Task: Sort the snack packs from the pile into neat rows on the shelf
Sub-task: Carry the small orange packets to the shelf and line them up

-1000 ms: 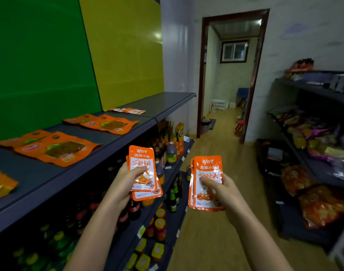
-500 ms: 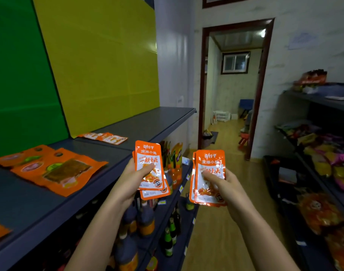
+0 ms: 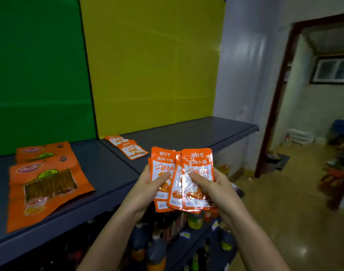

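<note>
Closing the gap, we bring the left packs (image 3: 161, 165) against the right packs (image 3: 198, 169). Our fingers (image 3: 198, 178) pinch both; the shelf (image 3: 186, 133) comes next.

Glare streaked the right edge of the yellow panel (image 3: 153, 65); far below it, bottles (image 3: 157, 249) sat in dim shadow, slightly blurred.

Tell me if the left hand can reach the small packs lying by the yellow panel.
Probably yes: only bare shelf lies between the left hand and the small packs. But it grips a stack, so taking them looks awkward.
</note>
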A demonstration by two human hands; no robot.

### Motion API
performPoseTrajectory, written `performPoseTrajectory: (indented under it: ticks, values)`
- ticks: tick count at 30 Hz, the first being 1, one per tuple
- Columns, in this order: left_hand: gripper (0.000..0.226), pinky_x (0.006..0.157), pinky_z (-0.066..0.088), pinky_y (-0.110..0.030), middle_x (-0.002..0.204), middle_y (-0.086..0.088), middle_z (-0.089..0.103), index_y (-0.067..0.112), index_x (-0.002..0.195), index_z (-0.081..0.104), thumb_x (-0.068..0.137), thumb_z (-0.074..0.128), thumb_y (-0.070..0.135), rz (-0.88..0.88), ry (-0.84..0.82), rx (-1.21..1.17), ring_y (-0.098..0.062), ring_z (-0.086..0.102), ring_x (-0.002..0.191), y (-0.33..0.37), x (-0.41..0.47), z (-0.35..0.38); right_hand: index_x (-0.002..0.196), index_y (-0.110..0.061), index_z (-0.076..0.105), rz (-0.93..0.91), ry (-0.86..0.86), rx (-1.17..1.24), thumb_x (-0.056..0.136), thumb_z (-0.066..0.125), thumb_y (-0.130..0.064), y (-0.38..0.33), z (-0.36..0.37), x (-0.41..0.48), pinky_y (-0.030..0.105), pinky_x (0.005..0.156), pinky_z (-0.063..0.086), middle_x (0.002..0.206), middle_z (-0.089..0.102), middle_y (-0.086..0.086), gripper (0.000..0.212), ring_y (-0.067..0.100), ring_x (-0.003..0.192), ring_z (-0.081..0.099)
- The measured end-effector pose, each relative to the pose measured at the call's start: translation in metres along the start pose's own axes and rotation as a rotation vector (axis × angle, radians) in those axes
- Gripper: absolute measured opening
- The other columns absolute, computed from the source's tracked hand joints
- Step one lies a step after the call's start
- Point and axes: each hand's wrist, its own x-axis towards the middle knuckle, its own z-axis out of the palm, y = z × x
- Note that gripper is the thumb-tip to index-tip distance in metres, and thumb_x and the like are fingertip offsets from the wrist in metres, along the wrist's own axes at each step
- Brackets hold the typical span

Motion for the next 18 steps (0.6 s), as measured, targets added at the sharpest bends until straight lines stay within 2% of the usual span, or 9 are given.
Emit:
performPoseTrajectory:
  ticks: [2,6,9,12,15,18]
  values:
    - [0.02,0.084,0.055,-0.041,0.104,0.001,0.072,0.029,0.108,0.056,0.089,0.058,0.026,0.016,0.091,-0.057,-0.019,0.071,0.089,0.006,0.012,0.009,0.098,-0.013,0.066,0.004,-0.101,-0.039,0.086,0.063,-0.015,-0.006,-0.002,0.032,0.019,0.056,0.054,0.079,0.075,-0.004,0.012,0.009,0.068,0.072]
    - [0.028,0.07,0.059,-0.03,0.102,0.0,0.072,0.027,0.112,0.054,0.085,0.062,0.024,0.05,0.253,-0.067,-0.017,0.073,0.083,0.012,0.024,0.014,0.1,-0.015,0.066,0.025,-0.269,-0.115,0.086,0.064,-0.02,-0.013,0.007,0.079,0.031,0.073,0.058,0.095,0.074,0.004,0.015,0.018,0.081,0.072]
    - [0.041,0.076,0.058,-0.037,0.107,-0.005,0.07,0.021,0.119,0.051,0.081,0.067,0.017,0.055,0.383,-0.044,-0.022,0.072,0.087,0.013,0.028,0.009,0.097,-0.018,0.067,0.017,-0.406,-0.128,0.086,0.064,-0.021,-0.015,0.022,0.104,0.033,0.075,0.058,0.092,0.075,0.002,0.012,0.018,0.08,0.073]
    - [0.044,0.079,0.057,-0.04,0.109,-0.007,0.07,0.018,0.122,0.05,0.081,0.067,0.018,0.062,0.494,-0.022,-0.024,0.071,0.088,0.017,0.028,-0.004,0.091,-0.025,0.066,-0.01,-0.534,-0.154,0.086,0.063,-0.026,-0.016,0.04,0.122,0.032,0.077,0.058,0.089,0.075,-0.005,0.005,0.013,0.081,0.072]
    - [0.041,0.077,0.057,-0.038,0.108,-0.009,0.07,0.015,0.121,0.051,0.083,0.066,0.016,0.086,0.629,-0.011,-0.025,0.071,0.088,0.024,0.025,-0.021,0.097,-0.026,0.065,-0.038,-0.58,-0.139,0.088,0.062,-0.028,-0.017,0.056,0.142,0.034,0.087,0.054,0.101,0.072,-0.003,0.01,0.015,0.092,0.069]
    - [0.038,0.073,0.057,-0.035,0.105,-0.006,0.069,0.014,0.119,0.051,0.084,0.064,0.015,0.136,0.764,0.002,-0.022,0.069,0.087,0.036,0.022,-0.043,0.103,-0.02,0.064,-0.036,-0.543,-0.143,0.089,0.059,-0.028,-0.008,0.068,0.165,0.038,0.092,0.052,0.106,0.071,0.002,0.016,0.018,0.098,0.067]
